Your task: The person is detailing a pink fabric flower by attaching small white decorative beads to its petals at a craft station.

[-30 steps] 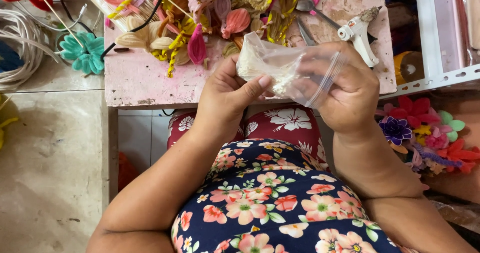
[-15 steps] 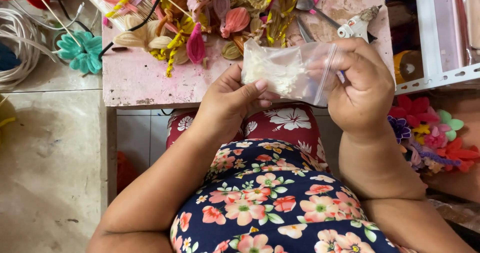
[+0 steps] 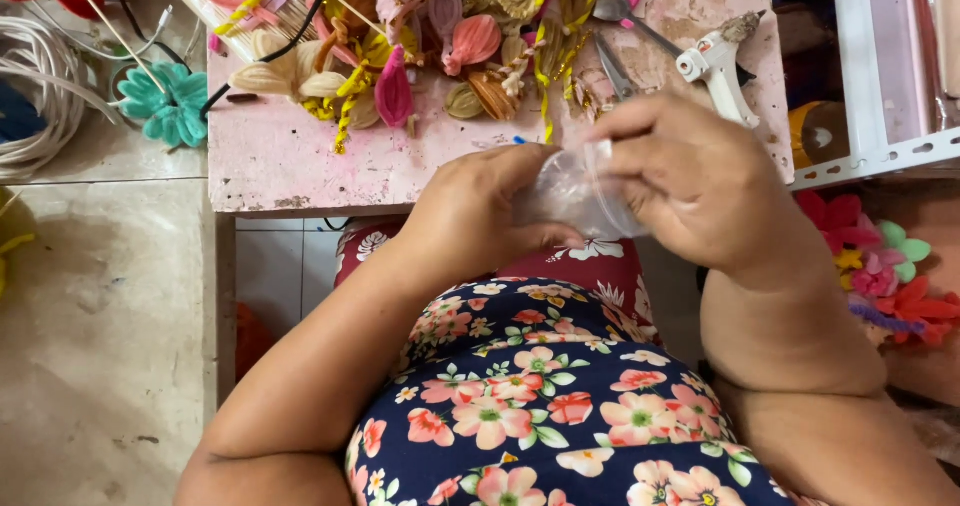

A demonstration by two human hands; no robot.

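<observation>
My left hand [image 3: 480, 206] and my right hand [image 3: 700, 181] both grip a small clear plastic bag [image 3: 575, 196] with whitish contents, held above my lap just in front of the pink table's edge [image 3: 300, 181]. The bag is bunched up between my fingers and largely hidden by them. My right fingers pinch its upper edge; my left fingers hold its left side.
The pink table carries a heap of fabric petals and flower parts [image 3: 420, 46], scissors [image 3: 620, 36] and a white glue gun [image 3: 720, 66]. A teal flower [image 3: 170, 101] and white cords [image 3: 40, 86] lie at left. Coloured flowers [image 3: 880, 266] sit at right under a white shelf rail [image 3: 870, 156].
The bag was held up flat and spread; now it is lowered toward my lap and crumpled between both hands, which have closed in together.
</observation>
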